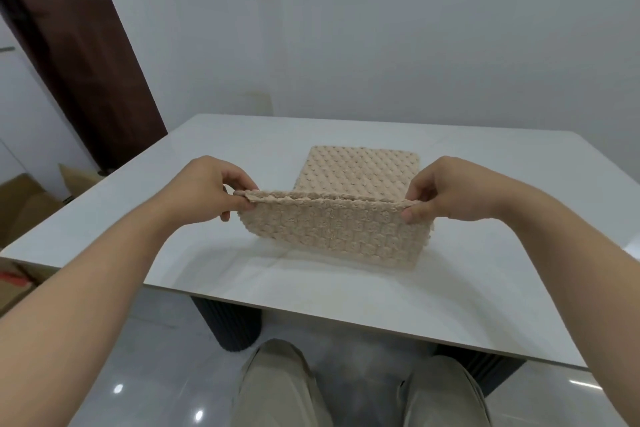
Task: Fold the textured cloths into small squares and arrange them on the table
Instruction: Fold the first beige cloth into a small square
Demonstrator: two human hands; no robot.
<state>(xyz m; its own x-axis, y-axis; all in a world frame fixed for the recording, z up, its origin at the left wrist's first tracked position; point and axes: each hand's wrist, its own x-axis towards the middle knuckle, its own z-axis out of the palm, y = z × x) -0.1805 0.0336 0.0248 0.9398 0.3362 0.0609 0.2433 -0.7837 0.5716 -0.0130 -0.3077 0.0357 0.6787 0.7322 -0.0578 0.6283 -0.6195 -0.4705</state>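
Observation:
A beige bumpy cloth [334, 234] hangs doubled over above the white table [242, 274], its lower edge close to the tabletop. My left hand [211, 189] pinches its upper left corner and my right hand [446, 191] pinches its upper right corner, so the top edge is stretched between them. Behind it, a second beige cloth [360, 168] of the same texture lies flat on the table as a folded square, its near part hidden by the held cloth.
The table's near edge runs just in front of my legs [277, 388], with dark ribbed table legs [227, 322] beneath. Cardboard boxes [20, 204] stand on the floor to the left, beside a dark brown door [79, 55]. A plain wall lies beyond the table.

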